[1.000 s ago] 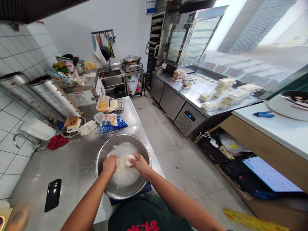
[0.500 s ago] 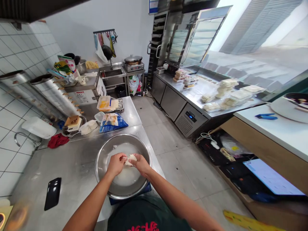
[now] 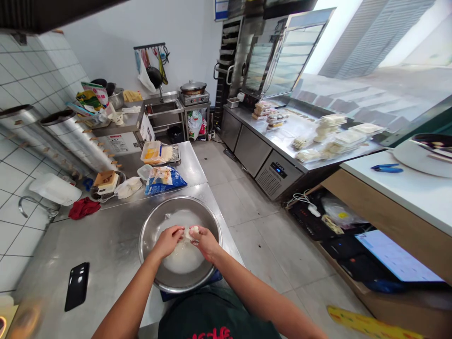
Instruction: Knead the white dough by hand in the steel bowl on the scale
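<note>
Over a large steel bowl (image 3: pixel 145 263), my right hand (image 3: pixel 208 244) grips a crumbly white lump (image 3: pixel 191 232), possibly dough. My left hand (image 3: pixel 169 241) has its fingers pinched together at the lump's left side, touching white bits there. Fingers partly hide the lump. Beneath both hands, a pale whitish layer (image 3: pixel 181 260) covers the bowl's bottom; whether it is powder or liquid I cannot tell. Small pale bits show on it below the fingers. The bowl stands near the right edge of the steel counter (image 3: pixel 109 230), on something blue.
A blue printed bag (image 3: pixel 165 180), a clear box with yellow contents (image 3: pixel 151 152) and a white cloth (image 3: pixel 127 188) lie beyond the bowl. To the left are a black phone (image 3: pixel 76 286) and a red cloth (image 3: pixel 84 208). Floor (image 3: pixel 254 230) runs along the counter's right side.
My hands have drawn slightly apart at the lump, which looks smaller between the fingers. More pale bits show in the bowl below. The view has shifted slightly.
</note>
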### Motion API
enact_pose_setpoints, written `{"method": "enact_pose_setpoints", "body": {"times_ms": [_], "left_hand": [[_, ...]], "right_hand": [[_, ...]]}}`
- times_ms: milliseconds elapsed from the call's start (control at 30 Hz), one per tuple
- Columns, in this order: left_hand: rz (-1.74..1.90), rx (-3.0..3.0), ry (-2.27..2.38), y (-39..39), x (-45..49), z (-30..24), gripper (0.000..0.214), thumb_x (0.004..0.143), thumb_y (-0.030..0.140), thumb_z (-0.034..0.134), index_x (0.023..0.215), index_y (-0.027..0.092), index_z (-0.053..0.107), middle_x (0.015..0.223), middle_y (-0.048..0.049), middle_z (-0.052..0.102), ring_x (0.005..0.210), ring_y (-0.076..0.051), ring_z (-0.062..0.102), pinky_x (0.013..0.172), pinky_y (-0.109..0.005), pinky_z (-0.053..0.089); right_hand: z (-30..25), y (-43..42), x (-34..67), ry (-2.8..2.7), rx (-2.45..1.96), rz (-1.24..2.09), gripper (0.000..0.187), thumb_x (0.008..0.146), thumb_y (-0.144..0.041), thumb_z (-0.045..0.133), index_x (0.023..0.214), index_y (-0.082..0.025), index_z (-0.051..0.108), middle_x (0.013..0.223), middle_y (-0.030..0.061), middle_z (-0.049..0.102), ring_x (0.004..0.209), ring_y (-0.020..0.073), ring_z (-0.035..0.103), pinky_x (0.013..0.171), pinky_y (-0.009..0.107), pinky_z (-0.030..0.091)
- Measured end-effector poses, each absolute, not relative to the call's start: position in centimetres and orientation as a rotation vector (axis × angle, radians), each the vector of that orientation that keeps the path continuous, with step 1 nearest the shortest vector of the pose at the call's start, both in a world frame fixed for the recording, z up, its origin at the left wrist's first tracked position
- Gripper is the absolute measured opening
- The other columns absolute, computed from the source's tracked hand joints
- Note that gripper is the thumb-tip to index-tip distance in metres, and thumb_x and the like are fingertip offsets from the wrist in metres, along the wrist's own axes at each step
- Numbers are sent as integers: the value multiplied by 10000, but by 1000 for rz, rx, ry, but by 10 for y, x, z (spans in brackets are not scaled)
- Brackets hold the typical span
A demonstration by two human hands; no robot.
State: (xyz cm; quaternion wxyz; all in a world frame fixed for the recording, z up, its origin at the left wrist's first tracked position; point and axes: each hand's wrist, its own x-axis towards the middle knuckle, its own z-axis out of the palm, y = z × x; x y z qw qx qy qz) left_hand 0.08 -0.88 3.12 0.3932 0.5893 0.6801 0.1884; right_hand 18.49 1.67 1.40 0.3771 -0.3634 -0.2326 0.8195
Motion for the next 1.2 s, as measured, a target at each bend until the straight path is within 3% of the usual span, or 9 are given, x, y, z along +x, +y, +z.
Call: {"method": "enact_pose_setpoints", "body": {"times_ms": [133, 233, 433, 567, 633, 700, 833, 1000, 1200], "left_hand": [[653, 1357, 1639, -6, 21, 46, 278, 854, 377, 611, 1045, 196, 699, 899, -49, 760, 762, -165, 687, 709, -272, 524], [676, 1453, 1788, -4, 19, 52, 208, 877, 344, 567, 944, 206, 708, 797, -26, 737, 704, -153, 661, 679, -261, 486], [174, 1660, 2263, -7, -17, 29, 172, 846, 241, 611, 1000, 201, 677, 1015, -82, 733, 901, -208, 680, 817, -302, 444], [-215, 1703, 2229, -15, -27, 16, 257, 821, 142, 569, 1046, 177, 689, 1130, -142, 713, 994, -256, 684, 860, -335, 457], [-94, 1691, 2082, -17, -22, 19, 230, 858, 160, 528, 977, 195, 723, 1067, -120, 745, 1044, -250, 677, 900, -335, 460], [234, 1576, 1894, -15, -12, 26, 270, 904, 233, 500, 1060, 225, 720, 1087, -88, 755, 1035, -215, 683, 890, -312, 484], [655, 1260, 1564, -11, 13, 36, 359, 885, 377, 561, 1189, 210, 656, 1020, -76, 756, 849, -183, 706, 731, -286, 534], [646, 1414, 1720, -9, 30, 42, 203, 851, 345, 601, 936, 189, 699, 807, -36, 741, 720, -160, 662, 677, -266, 488], [428, 1601, 2204, -4, -6, 33, 182, 896, 228, 527, 957, 201, 696, 950, -71, 752, 890, -193, 682, 810, -294, 461]], "right_hand": [[13, 15, 179, -617, -818, 2078, 438, 567, -434, 895, 834, -172, 668, 765, 3, 673, 738, 157, 609, 766, 312, 464], [15, 16, 181, -640, -815, 2099, 415, 553, -374, 916, 822, -162, 681, 743, -7, 667, 723, 146, 608, 751, 297, 459], [20, 16, 193, -507, -826, 2158, 462, 526, -335, 944, 893, -161, 723, 847, 8, 695, 837, 150, 639, 849, 309, 491], [15, 15, 191, -391, -959, 2178, 495, 508, -306, 939, 936, -166, 733, 917, 38, 708, 879, 177, 647, 840, 343, 507], [12, 15, 189, -394, -1026, 2178, 486, 514, -285, 921, 949, -171, 736, 913, 39, 709, 839, 164, 636, 764, 312, 486], [10, 14, 186, -423, -1053, 2158, 468, 519, -289, 906, 939, -172, 735, 879, 32, 709, 798, 153, 627, 710, 288, 452], [10, 14, 180, -497, -945, 2126, 404, 527, -334, 890, 856, -171, 721, 814, 29, 709, 787, 174, 637, 735, 303, 457], [15, 14, 177, -621, -825, 2123, 356, 554, -381, 876, 786, -168, 710, 761, 28, 697, 761, 177, 627, 790, 319, 463], [18, 15, 187, -642, -906, 2178, 419, 503, -360, 921, 822, -162, 735, 822, 21, 710, 793, 156, 624, 788, 297, 468]]}}
